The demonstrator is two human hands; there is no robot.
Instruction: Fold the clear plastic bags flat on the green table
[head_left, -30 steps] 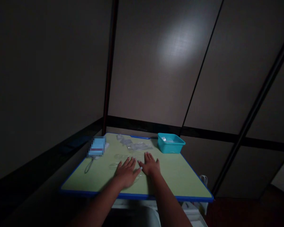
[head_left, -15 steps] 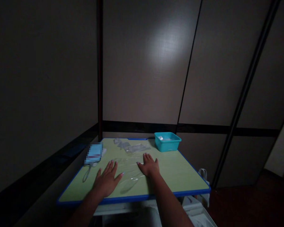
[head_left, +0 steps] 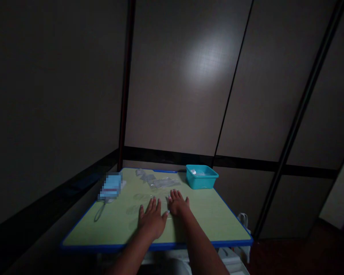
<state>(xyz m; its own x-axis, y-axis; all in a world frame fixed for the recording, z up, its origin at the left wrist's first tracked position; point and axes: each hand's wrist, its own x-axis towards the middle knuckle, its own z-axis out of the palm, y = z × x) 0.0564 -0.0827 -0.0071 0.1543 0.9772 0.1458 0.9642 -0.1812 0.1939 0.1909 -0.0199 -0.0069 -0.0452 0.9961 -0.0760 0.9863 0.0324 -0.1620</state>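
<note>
Resting palm-down near the front of the table (head_left: 218,221), left hand (head_left: 151,222) is open and flat, fingers spread and pointing away, gripping nothing; right hand (head_left: 177,204) just beside it on the right and a bit farther in, also open and flat, palm down, nothing gripped; left thumb tip nearly meets the right hand's inner edge, touching or not can't be told in the dim light; both bare forearms come up from the bottom edge.

Film (head_left: 136,204), clear and faint, lies flat on the green top; both hands seem to sit on it, and it spreads out left of and beyond the left fingertips; its outline is too faint to trace; table has a blue rim.

Cord (head_left: 99,212) loops on the table well left of the left hand, leading up to a blue item (head_left: 110,186), blurred out, near the left edge.

Bags (head_left: 157,180), a loose clear heap, lie beyond both hands toward the far edge, apart from the fingertips; tub (head_left: 202,176), teal and open-topped, stands at the far right corner, right of the bags, something pale inside, can't tell what.

Wall (head_left: 189,95) of dark panels behind, one soft light patch on it.
</note>
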